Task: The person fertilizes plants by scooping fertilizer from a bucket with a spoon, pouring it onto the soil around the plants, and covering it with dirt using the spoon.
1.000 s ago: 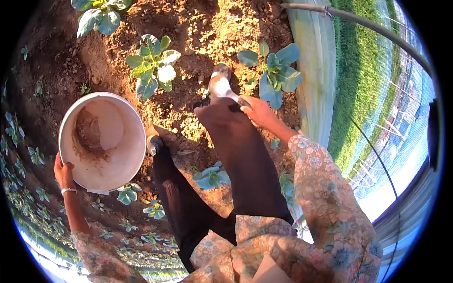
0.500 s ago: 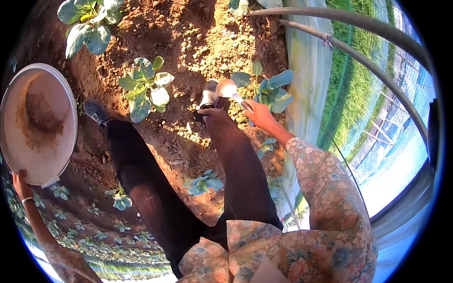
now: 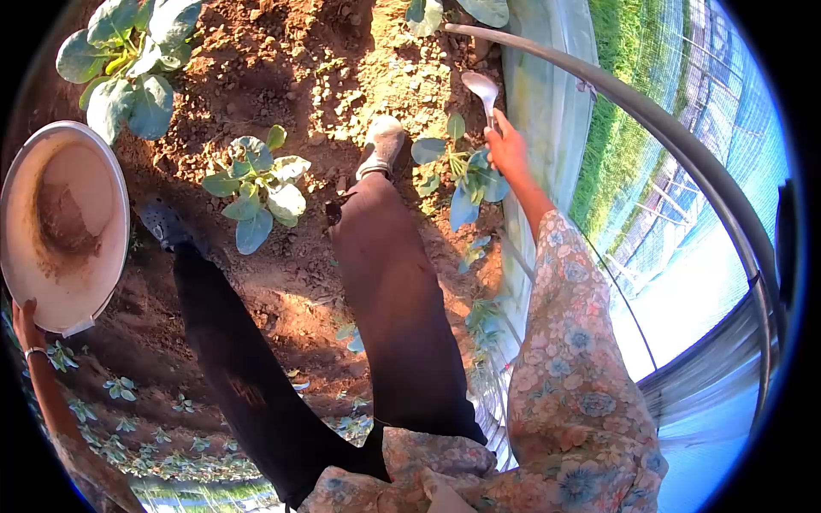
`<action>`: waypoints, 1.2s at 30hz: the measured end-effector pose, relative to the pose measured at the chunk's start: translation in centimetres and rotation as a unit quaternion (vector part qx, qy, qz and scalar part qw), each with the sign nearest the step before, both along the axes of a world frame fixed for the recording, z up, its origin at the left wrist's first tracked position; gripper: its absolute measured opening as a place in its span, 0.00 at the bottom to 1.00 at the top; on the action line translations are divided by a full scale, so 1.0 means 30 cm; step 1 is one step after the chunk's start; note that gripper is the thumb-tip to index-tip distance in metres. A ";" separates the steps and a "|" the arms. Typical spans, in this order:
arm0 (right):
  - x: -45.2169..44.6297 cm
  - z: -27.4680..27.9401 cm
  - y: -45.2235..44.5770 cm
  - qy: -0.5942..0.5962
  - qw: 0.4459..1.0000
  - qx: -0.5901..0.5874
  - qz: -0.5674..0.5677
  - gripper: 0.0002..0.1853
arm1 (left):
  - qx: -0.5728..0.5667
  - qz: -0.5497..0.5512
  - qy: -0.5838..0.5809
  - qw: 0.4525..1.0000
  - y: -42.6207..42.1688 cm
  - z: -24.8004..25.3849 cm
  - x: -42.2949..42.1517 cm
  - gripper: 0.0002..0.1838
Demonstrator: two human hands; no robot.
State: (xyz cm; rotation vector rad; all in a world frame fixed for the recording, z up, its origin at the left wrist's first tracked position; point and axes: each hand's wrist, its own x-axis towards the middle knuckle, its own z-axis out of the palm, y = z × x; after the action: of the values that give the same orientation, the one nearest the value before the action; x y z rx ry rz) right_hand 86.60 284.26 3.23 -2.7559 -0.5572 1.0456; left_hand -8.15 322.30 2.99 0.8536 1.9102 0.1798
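My left hand point(image 3: 26, 323) grips the lower rim of a white bucket point(image 3: 98, 269), tilted so that its inside shows, with brown powdery matter at the bottom. In my right hand point(image 3: 508, 150) is the handle of a spoon-like scoop point(image 3: 481, 88), its pale bowl pointing away from me. The scoop is just above and right of a leafy plant point(image 3: 466, 175) near the plastic sheet. Another leafy plant point(image 3: 256, 188) grows between the bucket and my right foot.
A large plant point(image 3: 128, 64) stands at the upper left. Curved poles point(image 3: 650, 120) arch over a pale plastic sheet point(image 3: 547, 111) at the right, with blue netting beyond. Rows of small plants point(image 3: 120, 389) fill the lower left. My feet stand on brown soil.
The scoop and my right hand have moved up and right, away from my right shoe. The bucket has shifted to the left with my left hand. My feet have stepped along the soil.
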 end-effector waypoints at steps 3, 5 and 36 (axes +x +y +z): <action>0.252 -0.166 0.095 -0.056 0.990 -0.066 0.113 0.26 | 0.049 -0.028 0.075 0.996 0.020 -0.074 -0.030 0.23; 0.359 -0.238 0.161 -0.047 0.980 -0.121 0.148 0.26 | 0.063 -0.046 0.126 0.989 0.009 -0.083 0.033 0.24; -0.434 -0.070 0.374 0.243 0.965 -0.022 0.094 0.25 | 0.189 -0.327 0.397 0.836 0.038 -0.035 0.644 0.22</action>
State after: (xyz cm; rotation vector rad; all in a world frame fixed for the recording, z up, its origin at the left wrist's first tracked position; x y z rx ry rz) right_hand 73.58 295.48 1.15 -2.3741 -0.7252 1.7212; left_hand 11.17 323.44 1.95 2.0491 2.2034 -0.2769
